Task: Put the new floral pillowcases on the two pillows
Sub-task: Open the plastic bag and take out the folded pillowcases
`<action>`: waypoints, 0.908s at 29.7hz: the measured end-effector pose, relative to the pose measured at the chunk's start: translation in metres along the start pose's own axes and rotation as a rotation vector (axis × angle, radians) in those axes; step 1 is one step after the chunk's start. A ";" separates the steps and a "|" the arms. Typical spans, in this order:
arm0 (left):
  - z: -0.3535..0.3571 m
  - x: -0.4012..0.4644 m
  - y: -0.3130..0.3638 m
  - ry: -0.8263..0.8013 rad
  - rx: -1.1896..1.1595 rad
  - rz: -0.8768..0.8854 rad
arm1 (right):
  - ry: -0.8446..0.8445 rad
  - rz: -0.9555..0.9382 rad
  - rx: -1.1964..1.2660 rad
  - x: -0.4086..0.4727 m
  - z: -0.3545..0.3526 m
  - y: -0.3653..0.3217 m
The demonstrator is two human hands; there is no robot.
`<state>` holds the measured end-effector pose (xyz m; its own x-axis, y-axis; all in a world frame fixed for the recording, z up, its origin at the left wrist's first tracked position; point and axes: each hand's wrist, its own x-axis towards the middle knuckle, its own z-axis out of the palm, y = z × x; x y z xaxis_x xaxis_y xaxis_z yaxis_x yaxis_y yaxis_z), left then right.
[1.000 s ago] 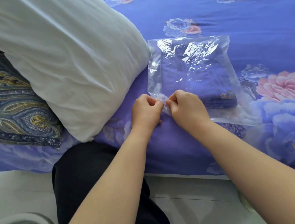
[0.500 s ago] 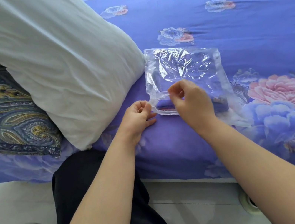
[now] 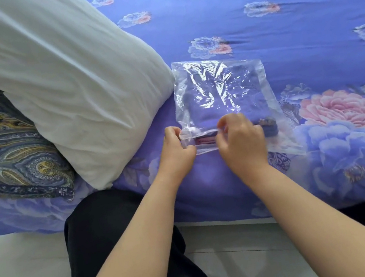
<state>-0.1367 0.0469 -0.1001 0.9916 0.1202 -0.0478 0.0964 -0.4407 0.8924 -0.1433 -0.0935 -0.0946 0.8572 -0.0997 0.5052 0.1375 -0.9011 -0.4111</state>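
Plastic bag [image 3: 221, 90] lies on bed [image 3: 276, 13], right of pillow [image 3: 65, 80].

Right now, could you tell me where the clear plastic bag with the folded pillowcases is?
In the head view, the clear plastic bag lies on the floral bedsheet, just right of the white pillow, its near edge pinched by both hands.

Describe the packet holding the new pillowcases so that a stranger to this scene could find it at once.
Start at the big white pillow on the blue floral bed. Just right of its lower corner lies a clear plastic bag with folded blue fabric inside; both hands pinch its near edge. It is the only shiny, see-through thing there.
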 end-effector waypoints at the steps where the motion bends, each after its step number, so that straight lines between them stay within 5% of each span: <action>1: 0.000 0.000 0.000 -0.024 0.013 0.010 | 0.068 0.024 0.095 0.003 -0.005 0.003; 4: 0.003 -0.002 0.002 -0.030 -0.022 0.032 | 0.170 0.051 0.182 -0.001 -0.013 0.004; 8: 0.005 -0.006 0.001 0.022 -0.070 0.024 | -0.032 0.085 -0.070 -0.029 0.005 0.017; 13: 0.003 -0.002 -0.008 0.078 -0.023 0.099 | 0.165 0.150 -0.075 -0.023 -0.014 0.040; 19: 0.022 -0.026 -0.005 0.321 0.399 0.404 | 0.159 0.390 0.461 -0.016 -0.036 0.028; 23: 0.028 -0.025 -0.002 0.528 0.605 0.691 | 0.060 0.293 0.152 -0.034 -0.022 0.021; 27: 0.022 -0.021 -0.005 0.545 0.270 0.607 | 0.064 0.324 -0.091 -0.039 -0.021 0.052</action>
<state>-0.1558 0.0277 -0.1137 0.7054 0.1752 0.6868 -0.3514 -0.7551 0.5534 -0.1797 -0.1453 -0.1202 0.8161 -0.4106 0.4067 -0.1842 -0.8518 -0.4904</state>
